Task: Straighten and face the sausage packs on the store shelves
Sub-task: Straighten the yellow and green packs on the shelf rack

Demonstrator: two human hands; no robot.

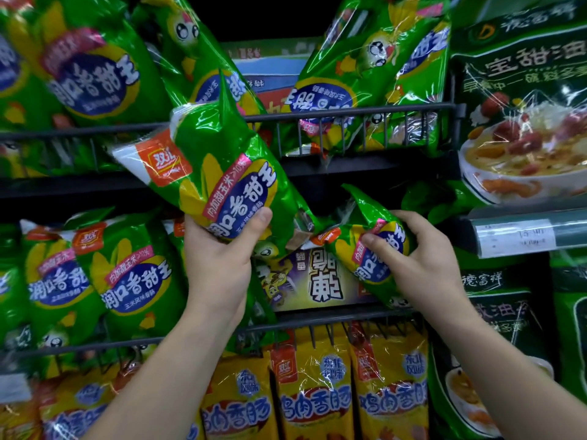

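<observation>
My left hand [219, 258] grips the lower end of a green corn-sausage pack [209, 166], lifted and tilted left in front of the shelves. My right hand [422, 258] clutches a second green pack [365, 236] that leans crumpled in the middle shelf's gap. Upright green packs [127, 281] fill the middle shelf on the left. On the top shelf, more green packs [92, 74] lean at angles, and some [359, 77] hang upside down.
A black wire shelf rail [349, 111] crosses the top shelf; another rail [317, 323] runs below my hands. A purple pack [314, 277] lies behind the gap. Yellow sausage packs [314, 392] line the bottom shelf. Dark green packs [524, 106] stand at right, above a price tag [514, 238].
</observation>
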